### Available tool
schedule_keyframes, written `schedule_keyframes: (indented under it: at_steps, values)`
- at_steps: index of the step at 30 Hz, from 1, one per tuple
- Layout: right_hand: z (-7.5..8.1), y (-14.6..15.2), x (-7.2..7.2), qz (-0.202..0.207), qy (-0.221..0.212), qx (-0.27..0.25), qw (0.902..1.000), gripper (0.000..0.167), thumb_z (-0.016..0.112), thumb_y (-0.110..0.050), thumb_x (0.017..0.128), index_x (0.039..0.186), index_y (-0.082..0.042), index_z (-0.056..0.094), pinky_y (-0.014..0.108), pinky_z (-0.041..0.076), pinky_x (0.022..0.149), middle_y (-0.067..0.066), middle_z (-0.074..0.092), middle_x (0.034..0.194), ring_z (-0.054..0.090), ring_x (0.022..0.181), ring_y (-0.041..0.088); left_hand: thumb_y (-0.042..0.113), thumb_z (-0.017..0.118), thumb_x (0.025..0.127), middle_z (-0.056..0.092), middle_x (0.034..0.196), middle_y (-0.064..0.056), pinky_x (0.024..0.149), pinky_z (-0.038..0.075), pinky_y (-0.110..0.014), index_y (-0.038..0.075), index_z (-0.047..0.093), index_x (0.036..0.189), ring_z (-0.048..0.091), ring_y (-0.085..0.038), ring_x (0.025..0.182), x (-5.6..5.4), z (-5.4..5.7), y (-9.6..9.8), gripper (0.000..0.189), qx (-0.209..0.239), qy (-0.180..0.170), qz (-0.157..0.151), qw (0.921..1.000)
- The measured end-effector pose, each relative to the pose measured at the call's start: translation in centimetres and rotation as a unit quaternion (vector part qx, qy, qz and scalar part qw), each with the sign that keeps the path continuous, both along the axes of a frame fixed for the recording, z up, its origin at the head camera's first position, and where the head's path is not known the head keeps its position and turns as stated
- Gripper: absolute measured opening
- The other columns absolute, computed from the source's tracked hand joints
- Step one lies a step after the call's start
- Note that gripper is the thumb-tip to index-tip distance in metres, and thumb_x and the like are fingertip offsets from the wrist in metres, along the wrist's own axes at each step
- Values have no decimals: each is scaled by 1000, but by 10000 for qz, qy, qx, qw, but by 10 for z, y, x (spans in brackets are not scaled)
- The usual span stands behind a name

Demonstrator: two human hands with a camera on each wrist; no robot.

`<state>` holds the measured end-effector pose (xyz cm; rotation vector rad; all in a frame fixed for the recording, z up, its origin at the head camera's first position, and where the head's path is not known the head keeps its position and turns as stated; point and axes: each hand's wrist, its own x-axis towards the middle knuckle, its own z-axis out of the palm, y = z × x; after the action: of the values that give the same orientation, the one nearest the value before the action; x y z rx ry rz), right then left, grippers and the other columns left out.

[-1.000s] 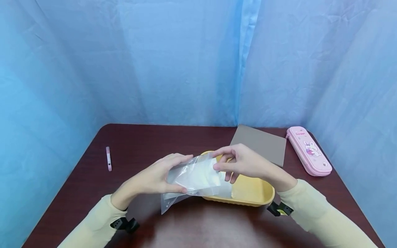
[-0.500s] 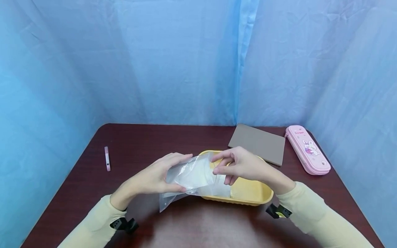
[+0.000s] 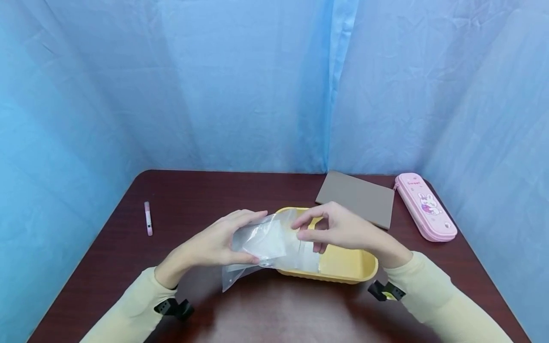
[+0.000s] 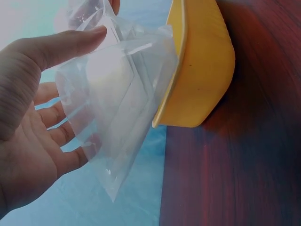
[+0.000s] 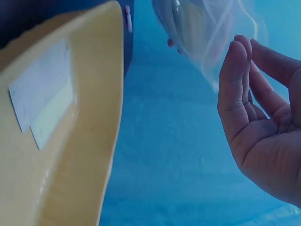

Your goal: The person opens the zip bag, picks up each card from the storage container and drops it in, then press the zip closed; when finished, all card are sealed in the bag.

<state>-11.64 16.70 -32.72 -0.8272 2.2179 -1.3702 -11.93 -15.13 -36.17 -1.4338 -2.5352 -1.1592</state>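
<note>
My left hand (image 3: 214, 243) grips a clear plastic bag (image 3: 246, 276), thumb on the near side and fingers behind it. Inside the bag lies a flat white paper-like piece (image 3: 268, 242); its exact kind is unclear. In the left wrist view the bag (image 4: 113, 174) droops to a pointed corner below the thumb. My right hand (image 3: 339, 226) is at the bag's right edge, thumb and fingertips pinching the film. A yellow basket (image 3: 349, 264) sits below both hands, partly covered by them. Two overlapping white slips (image 5: 42, 87) lie in it in the right wrist view.
On the dark red table (image 3: 257, 314), a grey-brown flat notebook or board (image 3: 360, 197) lies behind the basket. A pink pencil case (image 3: 424, 207) is at the far right, and a pink-and-white pen (image 3: 148, 219) at the left. Blue curtains (image 3: 236, 85) surround the table.
The white piece sits further left inside the bag, leaving more clear film at the right edge. My hands have barely moved, and the view shifts slightly.
</note>
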Motion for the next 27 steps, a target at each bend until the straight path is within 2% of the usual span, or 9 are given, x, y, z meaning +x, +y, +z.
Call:
schedule_keyframes:
  at_steps: [2, 4, 7, 10, 11, 15, 20, 23, 27]
  values:
    - [3, 8, -5, -152, 82, -47, 9998, 20, 73, -17, 95, 112, -7, 74, 42, 60, 62, 9, 72, 95, 69, 61, 30, 32, 90, 78, 57, 142, 1, 105, 44, -35, 8, 47, 151, 53, -16, 128, -2, -1, -3, 88, 99, -303, -14, 9995]
    - [4, 15, -12, -293, 76, -40, 9995, 18, 71, -16, 97, 112, -6, 73, 43, 60, 61, 10, 69, 93, 69, 62, 31, 28, 90, 79, 55, 144, 1, 105, 44, -33, 9, 46, 152, 53, -17, 130, -5, -3, -7, 87, 317, -791, -78, 9963]
    - [-1, 24, -25, -337, -21, 117, 9994, 18, 69, -16, 98, 112, -5, 71, 43, 60, 63, 12, 65, 87, 69, 65, 32, 10, 87, 81, 50, 150, -6, 108, 41, -32, 6, 42, 153, 50, -22, 133, -8, -6, -13, 85, 970, -1739, -374, 9793]
    - [-12, 29, -37, -127, -179, 449, 9988, 20, 69, -17, 99, 115, -5, 69, 42, 60, 65, 9, 67, 87, 69, 68, 31, -3, 84, 79, 48, 151, -11, 109, 41, -32, 3, 39, 154, 49, -26, 134, -8, -8, -18, 87, 1392, -2272, -582, 9621]
    - [-16, 30, -40, -29, -222, 581, 9981, 21, 69, -17, 99, 116, -4, 68, 42, 60, 65, 8, 68, 88, 69, 69, 31, -4, 83, 79, 48, 151, -12, 110, 40, -32, 3, 38, 154, 49, -26, 134, -8, -9, -19, 88, 1455, -2334, -614, 9595]
    - [-32, 31, -52, 444, -410, 1126, 9918, 28, 70, -16, 97, 121, -3, 66, 40, 61, 67, 5, 71, 93, 70, 77, 34, 0, 86, 78, 50, 149, -7, 110, 40, -31, 6, 39, 154, 50, -25, 131, -7, -8, -19, 89, 1302, -2220, -514, 9649]
    - [-47, 23, -62, 995, -388, 1982, 9743, 38, 76, -15, 92, 125, -1, 64, 37, 59, 69, 4, 70, 98, 69, 83, 34, 1, 86, 79, 52, 148, -6, 109, 41, -31, 6, 40, 154, 51, -26, 130, -7, -7, -19, 89, 1220, -2248, -451, 9657]
    - [-56, 15, -66, 1289, -79, 2733, 9532, 44, 82, -21, 86, 121, -2, 64, 31, 55, 75, 1, 69, 100, 67, 86, 19, 3, 86, 80, 52, 148, -6, 108, 42, -30, 7, 40, 154, 51, -25, 130, -6, -9, -19, 88, 1128, -2283, -410, 9662]
    - [-65, 7, -66, 1476, 112, 3605, 9209, 51, 90, -30, 78, 114, -10, 60, 26, 47, 77, -2, 66, 89, 59, 80, 8, 7, 86, 80, 50, 150, -6, 108, 41, -29, 8, 40, 154, 50, -25, 132, -2, -13, -18, 88, 1018, -2350, -375, 9659]
